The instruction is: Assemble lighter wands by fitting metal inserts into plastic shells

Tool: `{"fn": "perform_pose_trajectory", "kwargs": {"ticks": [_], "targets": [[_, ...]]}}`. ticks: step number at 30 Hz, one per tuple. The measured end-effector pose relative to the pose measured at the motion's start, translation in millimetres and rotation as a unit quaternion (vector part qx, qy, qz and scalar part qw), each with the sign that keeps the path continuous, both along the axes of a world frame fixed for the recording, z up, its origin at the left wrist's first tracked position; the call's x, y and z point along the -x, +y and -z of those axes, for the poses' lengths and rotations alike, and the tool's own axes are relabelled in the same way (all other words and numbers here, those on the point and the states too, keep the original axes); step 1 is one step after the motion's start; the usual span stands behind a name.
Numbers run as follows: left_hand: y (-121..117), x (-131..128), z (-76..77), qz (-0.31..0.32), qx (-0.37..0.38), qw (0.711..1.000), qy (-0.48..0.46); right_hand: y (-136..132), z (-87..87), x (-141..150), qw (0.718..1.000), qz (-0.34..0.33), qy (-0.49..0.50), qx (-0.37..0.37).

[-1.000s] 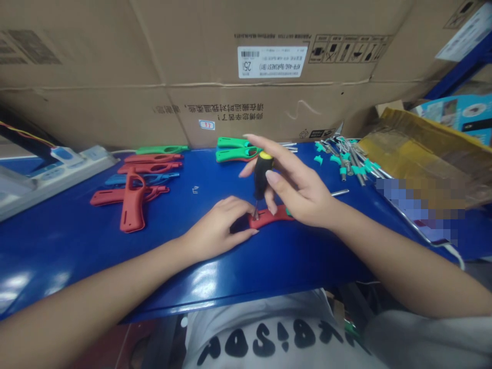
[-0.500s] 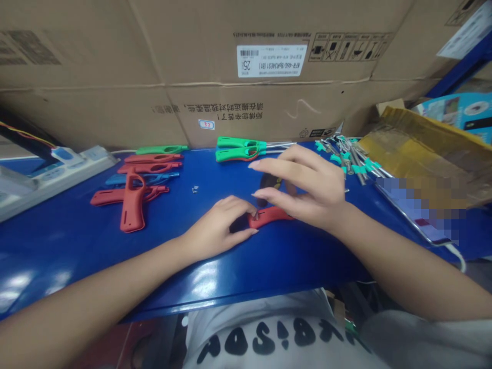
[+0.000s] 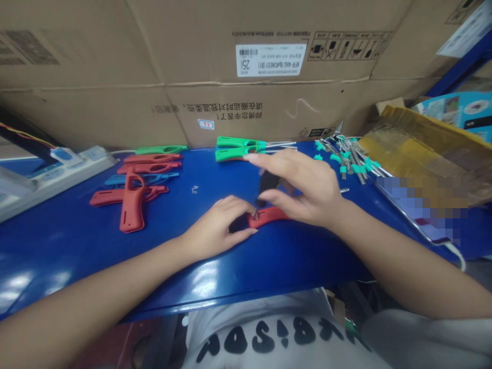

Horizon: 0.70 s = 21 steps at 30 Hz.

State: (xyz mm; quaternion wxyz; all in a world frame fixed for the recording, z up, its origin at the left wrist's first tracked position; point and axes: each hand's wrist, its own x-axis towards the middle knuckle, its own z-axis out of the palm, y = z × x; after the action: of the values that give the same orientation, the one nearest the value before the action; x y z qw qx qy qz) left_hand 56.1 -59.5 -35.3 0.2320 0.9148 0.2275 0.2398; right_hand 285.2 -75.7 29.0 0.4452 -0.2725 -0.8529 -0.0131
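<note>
My left hand point(image 3: 225, 223) rests on the blue table point(image 3: 215, 271), its fingertips and thumb around the left end of a red lighter casing point(image 3: 267, 217). The casing lies flat, its right part hidden by my other hand. Above it, my right hand point(image 3: 307, 187) is curled round a black tool handle point(image 3: 269, 182), with index finger and thumb on either side. The tool's tip cannot be made out. A short metal rod end point(image 3: 345, 190) shows to the right of that hand. Tiny metal pins point(image 3: 195, 189) lie left of the casing.
Red, blue and green casings point(image 3: 132, 205) are piled at left, beside a white power strip point(image 3: 84, 164). Green lighters point(image 3: 234, 154) lie at the back. Metal rods with green pieces point(image 3: 359, 171), a phone point(image 3: 415, 210) and a yellow-taped box point(image 3: 426, 148) occupy the right. Cardboard point(image 3: 115, 113) stands behind.
My right hand has shifted slightly left and down with the black tool handle, which has tilted a little. My left hand and the red casing stay in place.
</note>
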Motion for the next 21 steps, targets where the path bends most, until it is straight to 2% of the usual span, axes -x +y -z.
{"fn": "perform_pose_trajectory", "kwargs": {"ticks": [4, 5, 8, 10, 14, 15, 17, 20, 21], "targets": [[0.5, -0.7, 0.1, -0.004, 0.005, 1.0, 0.009, -5.5, -7.1, 4.2, 0.995, -0.064, 0.011, 0.075], [0.7, -0.8, 0.2, -0.003, 0.006, 1.0, 0.008, -5.8, -7.7, 4.3, 0.996, -0.066, 0.015, 0.064], [1.0, -0.8, 0.0, 0.001, 0.01, 1.0, 0.001, -3.6, -6.3, 2.1, 0.999, -0.033, 0.027, -0.029], [0.9, -0.7, -0.7, 0.002, 0.014, 1.0, -0.003, -1.6, -4.8, 0.7, 0.999, -0.017, 0.03, -0.039], [0.2, -0.2, -2.3, 0.001, 0.021, 1.0, 0.002, -0.3, -4.9, 1.8, 0.993, -0.06, 0.036, 0.096], [0.2, -0.1, -2.2, 0.0, 0.021, 1.0, 0.003, -0.2, -5.2, 2.3, 0.991, -0.067, 0.037, 0.109], [0.2, 0.1, -1.6, -0.001, 0.017, 1.0, 0.003, 0.2, -5.0, 2.7, 0.995, -0.056, 0.04, 0.078], [0.3, -0.1, -0.7, -0.001, 0.014, 1.0, 0.001, 0.3, -4.5, 2.6, 0.999, -0.016, 0.036, -0.03], [0.3, -0.2, -0.7, -0.003, 0.013, 1.0, 0.001, -0.2, -4.7, 2.7, 0.998, -0.011, 0.032, -0.047]]}}
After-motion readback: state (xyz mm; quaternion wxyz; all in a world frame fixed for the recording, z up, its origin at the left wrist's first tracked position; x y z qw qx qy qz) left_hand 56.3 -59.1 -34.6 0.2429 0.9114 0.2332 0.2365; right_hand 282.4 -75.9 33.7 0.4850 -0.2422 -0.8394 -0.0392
